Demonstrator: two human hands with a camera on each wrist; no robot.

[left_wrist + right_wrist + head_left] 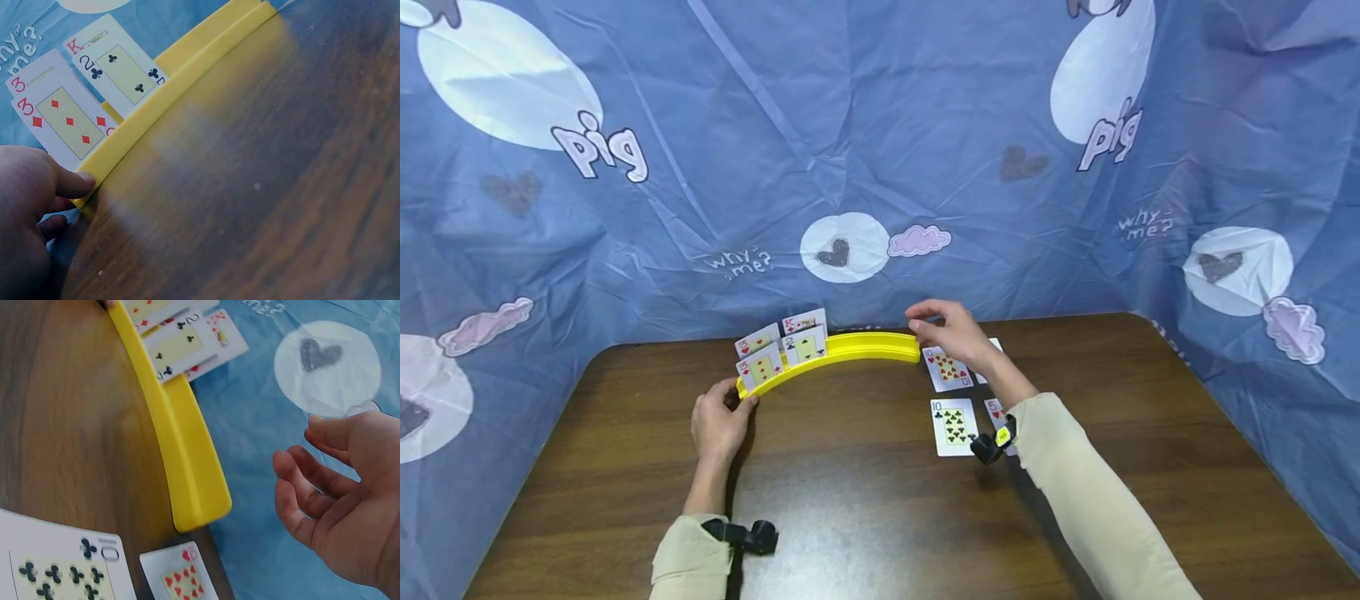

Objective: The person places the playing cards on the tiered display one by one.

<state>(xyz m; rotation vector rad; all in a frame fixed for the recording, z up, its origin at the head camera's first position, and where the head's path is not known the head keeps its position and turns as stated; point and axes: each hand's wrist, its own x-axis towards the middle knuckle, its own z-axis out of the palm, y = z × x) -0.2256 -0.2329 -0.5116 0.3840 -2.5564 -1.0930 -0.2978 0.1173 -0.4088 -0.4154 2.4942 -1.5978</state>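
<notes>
My left hand [718, 421] pinches the left end of a yellow curved card holder [872, 343], which arcs along the far edge of the brown worktop [835, 500], left of its middle. Four cards stand in the holder's left part, tilted back: the three of diamonds [762, 369] in front of another red three [752, 340], and the two of clubs [806, 347] in front of a red king [800, 321]. Bare yellow groove runs from there to the holder's right end. My right hand [958, 333] is above the far edge, just beyond that end, released, its fingers loosely bent around air. Below it, flat on the right half of the worktop, lie the ten of hearts [947, 372], the ten of clubs [953, 427] nearer me, and a red five [993, 410] partly under my forearm. Wood grain spreads from the holder's inner curve toward the near edge, between my forearms; blue cloth [700, 167] rises behind the far edge. Only the head view shows the five. The left wrist view adds my thumb pressing the holder's front wall; the right wrist view adds a thin strip of wood separating the holder's right end from the ten of hearts.
</notes>
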